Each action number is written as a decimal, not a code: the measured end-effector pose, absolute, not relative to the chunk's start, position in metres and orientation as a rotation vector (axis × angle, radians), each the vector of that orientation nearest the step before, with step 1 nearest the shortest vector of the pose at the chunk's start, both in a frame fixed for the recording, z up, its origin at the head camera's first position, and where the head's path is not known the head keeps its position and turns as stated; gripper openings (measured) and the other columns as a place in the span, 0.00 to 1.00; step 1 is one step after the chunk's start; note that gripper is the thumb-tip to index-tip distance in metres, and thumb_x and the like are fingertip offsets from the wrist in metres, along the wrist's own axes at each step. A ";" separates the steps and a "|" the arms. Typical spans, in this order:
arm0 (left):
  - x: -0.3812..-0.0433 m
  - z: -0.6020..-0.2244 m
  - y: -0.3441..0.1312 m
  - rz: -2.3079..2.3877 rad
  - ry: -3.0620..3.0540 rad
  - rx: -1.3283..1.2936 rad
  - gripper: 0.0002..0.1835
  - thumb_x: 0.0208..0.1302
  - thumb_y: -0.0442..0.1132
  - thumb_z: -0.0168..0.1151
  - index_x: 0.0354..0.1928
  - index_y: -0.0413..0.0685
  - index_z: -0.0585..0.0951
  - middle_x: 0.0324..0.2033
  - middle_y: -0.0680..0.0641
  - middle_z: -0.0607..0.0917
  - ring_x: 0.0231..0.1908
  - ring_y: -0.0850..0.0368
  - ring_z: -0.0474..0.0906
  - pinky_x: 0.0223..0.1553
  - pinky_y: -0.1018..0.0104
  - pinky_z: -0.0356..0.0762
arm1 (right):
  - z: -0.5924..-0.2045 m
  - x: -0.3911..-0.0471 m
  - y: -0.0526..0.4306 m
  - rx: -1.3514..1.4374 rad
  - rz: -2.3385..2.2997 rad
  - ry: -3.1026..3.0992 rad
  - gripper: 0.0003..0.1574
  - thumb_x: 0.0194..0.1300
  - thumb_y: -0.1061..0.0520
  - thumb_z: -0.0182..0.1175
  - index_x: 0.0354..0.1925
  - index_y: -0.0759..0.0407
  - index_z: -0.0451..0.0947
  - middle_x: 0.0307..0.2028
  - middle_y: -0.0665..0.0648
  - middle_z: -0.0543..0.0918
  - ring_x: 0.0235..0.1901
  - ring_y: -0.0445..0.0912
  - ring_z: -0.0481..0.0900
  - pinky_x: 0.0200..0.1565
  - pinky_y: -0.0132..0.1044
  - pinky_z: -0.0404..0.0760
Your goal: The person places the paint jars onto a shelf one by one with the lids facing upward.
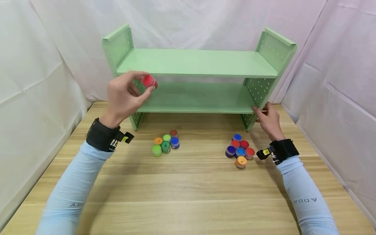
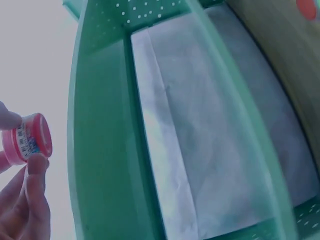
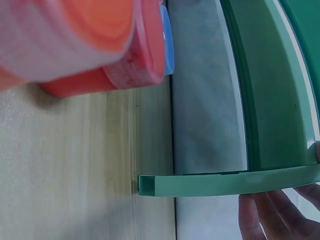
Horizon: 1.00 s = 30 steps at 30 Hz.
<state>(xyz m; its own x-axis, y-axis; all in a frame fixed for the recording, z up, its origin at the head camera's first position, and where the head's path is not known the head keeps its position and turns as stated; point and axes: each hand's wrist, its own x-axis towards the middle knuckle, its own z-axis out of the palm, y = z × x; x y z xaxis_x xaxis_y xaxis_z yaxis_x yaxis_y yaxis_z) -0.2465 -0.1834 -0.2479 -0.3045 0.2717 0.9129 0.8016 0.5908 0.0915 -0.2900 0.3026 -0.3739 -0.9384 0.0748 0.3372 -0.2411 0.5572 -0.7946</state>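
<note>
In the head view my left hand [image 1: 124, 93] pinches a small red-lidded paint jar [image 1: 148, 81] between thumb and fingers, raised in front of the green two-tier shelf [image 1: 196, 62]. The left wrist view shows the jar [image 2: 29, 137] tipped on its side, with a printed label. My right hand [image 1: 268, 120] holds the lower edge of the shelf's right side panel. In the right wrist view its fingers [image 3: 280, 215] lie against the panel's outer face [image 3: 215, 184]. Both shelf boards are bare.
On the wooden table [image 1: 188, 195], several paint jars with green, orange, brown and blue lids [image 1: 165, 147] cluster at left. Another group with red, blue, purple and orange lids [image 1: 240, 162] stands at right, near my right wrist. White cloth [image 1: 191, 23] hangs behind and at both sides.
</note>
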 end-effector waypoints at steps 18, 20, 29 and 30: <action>-0.271 -0.218 -0.202 -0.656 -2.031 -0.367 0.15 0.60 0.46 0.61 0.41 0.43 0.84 0.33 0.53 0.86 0.23 0.57 0.82 0.23 0.80 0.61 | -0.370 -0.296 0.295 0.149 1.332 -2.439 0.38 0.68 0.38 0.50 0.65 0.60 0.62 0.48 0.60 0.73 0.45 0.51 0.75 0.35 0.35 0.80; -0.274 -0.217 -0.204 -0.647 -2.056 -0.352 0.15 0.60 0.46 0.60 0.41 0.43 0.85 0.34 0.52 0.86 0.27 0.56 0.83 0.23 0.79 0.60 | -0.371 -0.297 0.294 0.148 1.332 -2.438 0.37 0.68 0.38 0.50 0.65 0.60 0.62 0.48 0.60 0.73 0.44 0.51 0.75 0.35 0.35 0.80; -0.283 -0.209 -0.208 -0.584 -2.219 -0.228 0.15 0.63 0.44 0.57 0.44 0.44 0.83 0.38 0.49 0.86 0.30 0.50 0.80 0.23 0.66 0.53 | -0.376 -0.298 0.292 0.140 1.358 -2.440 0.38 0.69 0.38 0.50 0.66 0.61 0.62 0.48 0.61 0.73 0.45 0.52 0.75 0.34 0.31 0.79; -0.283 -0.208 -0.208 -0.570 -2.236 -0.220 0.15 0.63 0.44 0.56 0.45 0.44 0.83 0.39 0.48 0.86 0.31 0.50 0.80 0.23 0.66 0.53 | -0.376 -0.298 0.292 0.139 1.356 -2.440 0.38 0.69 0.38 0.50 0.66 0.60 0.61 0.48 0.61 0.72 0.45 0.52 0.75 0.34 0.32 0.79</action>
<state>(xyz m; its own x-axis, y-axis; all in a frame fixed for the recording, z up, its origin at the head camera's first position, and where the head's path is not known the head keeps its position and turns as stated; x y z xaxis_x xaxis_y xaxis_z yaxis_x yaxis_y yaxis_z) -0.2834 -0.2079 -0.2077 -0.6644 -0.0269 0.7469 0.3342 0.8832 0.3291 -0.2984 0.2921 -0.3757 -0.9359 0.0802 0.3431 -0.2490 0.5383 -0.8051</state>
